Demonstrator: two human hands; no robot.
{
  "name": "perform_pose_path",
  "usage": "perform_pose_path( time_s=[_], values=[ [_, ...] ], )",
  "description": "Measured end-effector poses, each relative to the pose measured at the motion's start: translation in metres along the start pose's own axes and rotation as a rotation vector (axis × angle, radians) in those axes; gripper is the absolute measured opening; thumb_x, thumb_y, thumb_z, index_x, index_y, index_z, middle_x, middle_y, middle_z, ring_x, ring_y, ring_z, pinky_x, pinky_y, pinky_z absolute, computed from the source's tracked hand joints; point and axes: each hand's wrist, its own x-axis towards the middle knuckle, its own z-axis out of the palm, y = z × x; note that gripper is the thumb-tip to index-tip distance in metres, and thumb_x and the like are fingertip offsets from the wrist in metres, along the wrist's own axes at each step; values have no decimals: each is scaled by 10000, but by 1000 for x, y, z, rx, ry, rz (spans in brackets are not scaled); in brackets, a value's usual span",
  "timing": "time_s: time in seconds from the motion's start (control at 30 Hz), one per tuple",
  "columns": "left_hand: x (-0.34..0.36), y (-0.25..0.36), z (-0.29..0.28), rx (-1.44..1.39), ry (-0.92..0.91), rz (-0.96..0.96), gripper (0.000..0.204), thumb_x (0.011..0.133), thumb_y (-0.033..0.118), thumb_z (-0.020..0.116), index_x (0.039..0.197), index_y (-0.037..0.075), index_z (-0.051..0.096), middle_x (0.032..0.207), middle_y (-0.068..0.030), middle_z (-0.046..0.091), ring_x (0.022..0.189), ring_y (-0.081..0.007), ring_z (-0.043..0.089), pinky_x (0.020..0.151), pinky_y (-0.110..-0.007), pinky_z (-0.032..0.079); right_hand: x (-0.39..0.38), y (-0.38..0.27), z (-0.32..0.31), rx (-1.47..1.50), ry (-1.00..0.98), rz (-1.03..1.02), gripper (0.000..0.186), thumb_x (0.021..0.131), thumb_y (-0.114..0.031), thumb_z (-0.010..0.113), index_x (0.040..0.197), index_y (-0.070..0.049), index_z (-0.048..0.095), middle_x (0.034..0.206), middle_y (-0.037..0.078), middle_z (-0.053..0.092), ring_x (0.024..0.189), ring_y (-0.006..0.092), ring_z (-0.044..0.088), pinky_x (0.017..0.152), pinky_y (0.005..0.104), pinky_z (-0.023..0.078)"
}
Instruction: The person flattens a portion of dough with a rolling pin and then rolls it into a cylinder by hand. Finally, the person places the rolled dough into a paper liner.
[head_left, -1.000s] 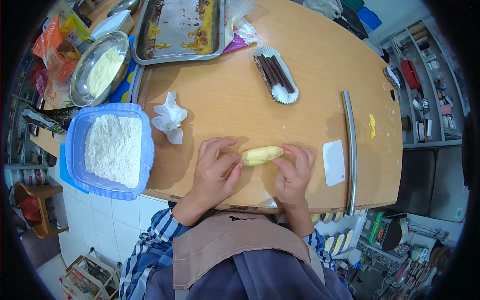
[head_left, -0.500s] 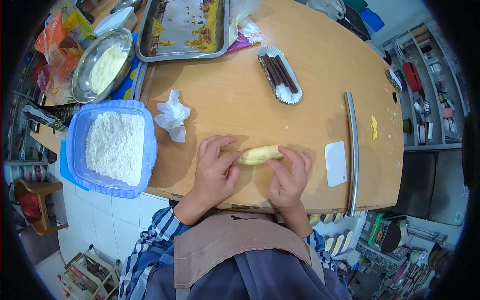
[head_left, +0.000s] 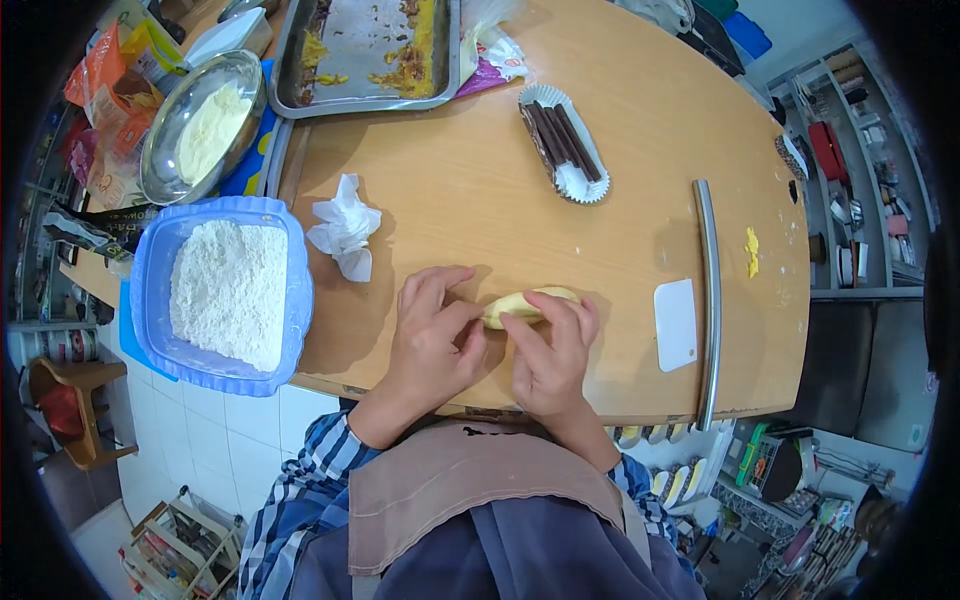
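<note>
A pale yellow, elongated piece of dough (head_left: pixel 527 304) lies on the wooden table (head_left: pixel 480 220). My left hand (head_left: pixel 430 340) has its curled fingers pinched at the dough's left end. My right hand (head_left: pixel 555 355) grips the dough from the right, index finger and thumb pressing along its near side and covering part of it. Farther back, dark brown sticks (head_left: pixel 561 136) rest in a white paper case (head_left: pixel 589 180). A white scraper card (head_left: pixel 675 325) and a long metal rod (head_left: pixel 709 300) lie to the right of my hands; a crumpled white tissue (head_left: pixel 345 225) is to the left.
A blue tub of white powder (head_left: pixel 145 290) sits at the table's left edge. Behind it are a steel bowl (head_left: pixel 160 140), packets (head_left: pixel 110 120) and a smeared metal tray (head_left: pixel 365 105). A small yellow scrap (head_left: pixel 752 250) lies at the right. Open shelves (head_left: pixel 840 170) stand beyond.
My right hand has slid leftward along the dough from its right end toward the middle, now covering more of it. My left hand has moved only slightly.
</note>
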Motion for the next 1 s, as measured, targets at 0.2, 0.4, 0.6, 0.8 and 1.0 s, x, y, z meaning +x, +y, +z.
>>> perform_pose_path(
  time_s=[0.2,0.4,0.6,0.8,1.0],
  values=[
    [0,0,0,-16,1,-28,143,636,-31,701,746,1,616,1159,-183,601,1080,-377,535,894,-446,452,2,-6,3,7,0,-25,287,706,-61,637,981,-95,710,1197,107,581,1099,284,503,1030,561,261],
    [0,1,-3,-24,-9,-31,133,633,-30,698,704,-3,589,1156,-192,601,1077,-381,534,898,-443,452,6,-12,6,-4,10,-30,212,723,-97,653,926,-81,711,1174,118,593,1073,289,524,1031,560,264],
    [-2,-1,-4,-27,-29,-28,148,636,-14,702,747,1,604,1178,-184,595,1082,-372,530,895,-438,453,4,-6,0,23,40,-28,242,696,-35,610,915,-61,708,1160,139,595,1046,311,537,1012,557,276],
    [1,5,-8,-58,-84,-54,217,685,113,727,869,30,645,1178,-158,591,1077,-350,526,928,-448,405,-4,12,-8,95,81,125,292,648,20,599,906,-50,716,1145,159,597,1039,339,533,977,496,342],
    [0,2,-3,19,-89,-26,248,726,180,761,910,44,665,1169,-143,595,1067,-336,528,930,-449,386,-3,16,-11,4,83,128,325,645,59,561,905,-49,721,1140,167,598,1059,362,506,933,448,388]
  ],
)
